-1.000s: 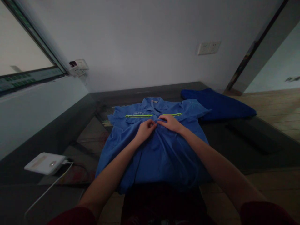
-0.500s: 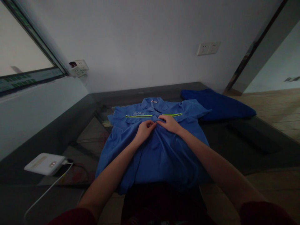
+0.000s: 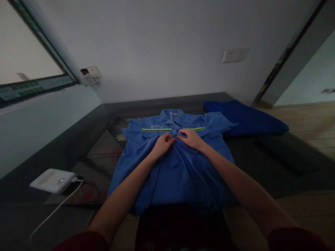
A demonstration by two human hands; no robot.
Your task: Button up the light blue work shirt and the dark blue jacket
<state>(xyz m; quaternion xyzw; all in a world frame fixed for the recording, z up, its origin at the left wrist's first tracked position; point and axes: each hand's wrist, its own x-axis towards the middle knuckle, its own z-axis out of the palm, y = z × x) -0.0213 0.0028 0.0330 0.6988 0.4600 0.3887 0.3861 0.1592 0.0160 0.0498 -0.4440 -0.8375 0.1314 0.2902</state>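
- Pinching the front of the blue shirt appears to be the step in hand: 2 bare hands meet at its middle, below the collar.
- Lying face up, the shirt is spread on the dark table, its collar pointing away from the person.
- At the shirt's middle, the left hand has thumb and fingertips drawn together on the cloth, just below a yellow-green stripe.
- Just beside it on the shirt, the right hand pinches cloth between thumb and forefinger. Whether a button sits there is too small to tell.
- Folds fan down the shirt from the fingertips.
- As a judgement, the next move calls for fine fingertip control, with the shirt's cloth slack and steady.
- Right of the shirt, by its sleeve, lies a darker blue item.
- Left of the shirt, well apart, sits a white device with a cable.
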